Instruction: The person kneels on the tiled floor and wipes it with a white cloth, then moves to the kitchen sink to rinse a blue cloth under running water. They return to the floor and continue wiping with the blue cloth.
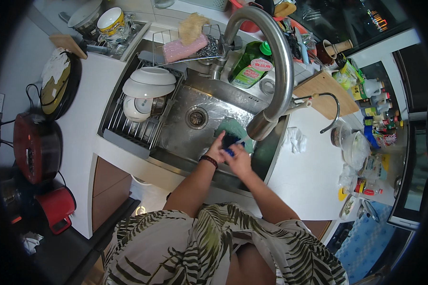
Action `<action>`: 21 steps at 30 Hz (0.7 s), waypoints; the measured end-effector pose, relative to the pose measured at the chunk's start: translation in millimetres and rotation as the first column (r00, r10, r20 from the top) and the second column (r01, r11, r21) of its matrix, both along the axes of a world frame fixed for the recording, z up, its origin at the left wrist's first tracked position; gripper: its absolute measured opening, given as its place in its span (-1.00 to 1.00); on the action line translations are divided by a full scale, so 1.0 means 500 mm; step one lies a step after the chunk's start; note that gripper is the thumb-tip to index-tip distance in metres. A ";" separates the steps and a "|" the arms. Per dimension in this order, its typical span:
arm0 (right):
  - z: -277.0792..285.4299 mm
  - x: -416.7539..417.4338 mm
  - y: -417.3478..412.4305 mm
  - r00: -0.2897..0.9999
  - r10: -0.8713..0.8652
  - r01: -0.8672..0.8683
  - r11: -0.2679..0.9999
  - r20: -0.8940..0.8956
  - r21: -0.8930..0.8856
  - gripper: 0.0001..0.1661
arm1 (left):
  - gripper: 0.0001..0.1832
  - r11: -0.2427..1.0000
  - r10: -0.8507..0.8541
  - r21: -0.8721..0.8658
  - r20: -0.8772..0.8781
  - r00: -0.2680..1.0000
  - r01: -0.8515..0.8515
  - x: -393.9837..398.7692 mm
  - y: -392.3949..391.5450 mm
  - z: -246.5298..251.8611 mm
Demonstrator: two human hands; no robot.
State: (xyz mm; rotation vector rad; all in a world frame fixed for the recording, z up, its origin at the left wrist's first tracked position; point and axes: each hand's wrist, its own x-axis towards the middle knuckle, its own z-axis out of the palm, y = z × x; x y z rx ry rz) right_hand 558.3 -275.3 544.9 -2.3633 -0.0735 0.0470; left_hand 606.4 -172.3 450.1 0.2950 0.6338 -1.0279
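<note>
Both hands are together over the stainless steel sink (180, 137), under the curved metal faucet (289, 67). A thin stream of water runs from its head onto them. My left hand (215, 148), with a dark beaded bracelet at the wrist, grips a dark blue item (229, 152) from the left. My right hand (239, 162) closes on the same item from the right, slightly blurred. Fingers hide much of the item, so its kind is unclear. Just beyond lies a pale green, wet-looking thing (232, 124), perhaps a cloth, on the sink floor. The drain (196, 117) is uncovered.
A dish rack (153, 137) with stacked white bowls (149, 83) fills the sink's left side. Behind stand a wire basket (157, 42) of sponges and a green detergent bottle (251, 64). A crumpled white tissue (295, 140) and a small curved tap (337, 110) are at right.
</note>
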 end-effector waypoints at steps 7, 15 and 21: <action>-0.060 0.016 -0.055 0.903 -0.389 0.364 0.919 -0.183 -0.154 -0.64 | -0.80 0.967 0.176 0.163 0.135 0.975 -0.197 -0.041 -0.080 -0.008; -0.063 0.066 -0.139 0.704 -0.095 0.661 0.450 -0.704 0.600 -0.54 | -0.82 0.976 0.137 0.130 0.259 0.956 -0.175 -0.002 -0.030 0.085; -0.069 0.053 -0.065 0.897 -0.241 0.425 0.700 -0.369 0.574 -0.80 | -0.79 0.876 0.208 0.365 0.302 0.930 -0.314 0.032 -0.031 0.099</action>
